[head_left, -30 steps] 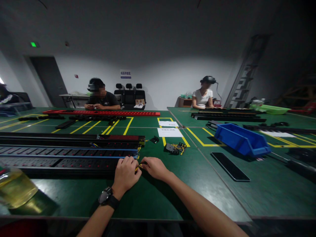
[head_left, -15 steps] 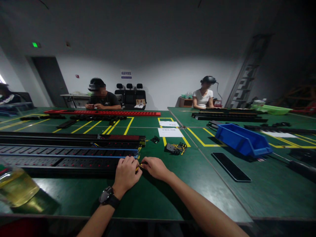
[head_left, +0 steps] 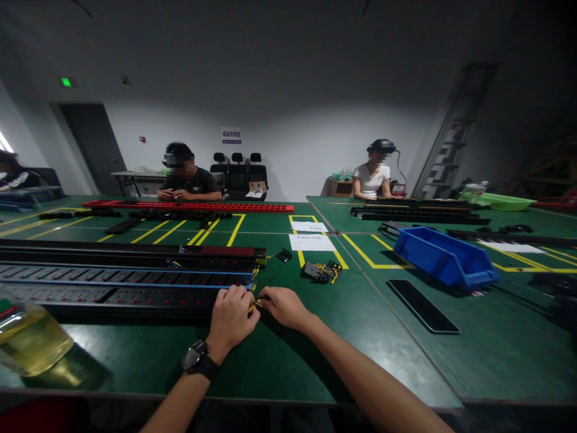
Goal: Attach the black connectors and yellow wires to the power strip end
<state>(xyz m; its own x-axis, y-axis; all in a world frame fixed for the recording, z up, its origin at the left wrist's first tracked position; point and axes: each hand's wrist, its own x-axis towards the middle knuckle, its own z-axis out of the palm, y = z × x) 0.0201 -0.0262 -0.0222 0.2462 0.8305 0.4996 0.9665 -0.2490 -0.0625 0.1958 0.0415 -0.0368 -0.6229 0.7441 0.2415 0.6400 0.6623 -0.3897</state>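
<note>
Yellow wire (head_left: pixel 253 305) at right end of long black power strip (head_left: pixel 135 294), near front edge of worktop (head_left: pixel 279 361); pinched between left hand (head_left: pixel 232 319) and right hand (head_left: pixel 283 307), fingertips pressed together. Strip laid flat, sockets seated. End wiring judged unfinished. Loose black parts (head_left: pixel 321 272) untouched toward worktop middle.

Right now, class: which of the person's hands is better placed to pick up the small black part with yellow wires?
Probably the right hand: the black part with yellow wires lies on its side, while the left hand rests at the power strip.
</note>
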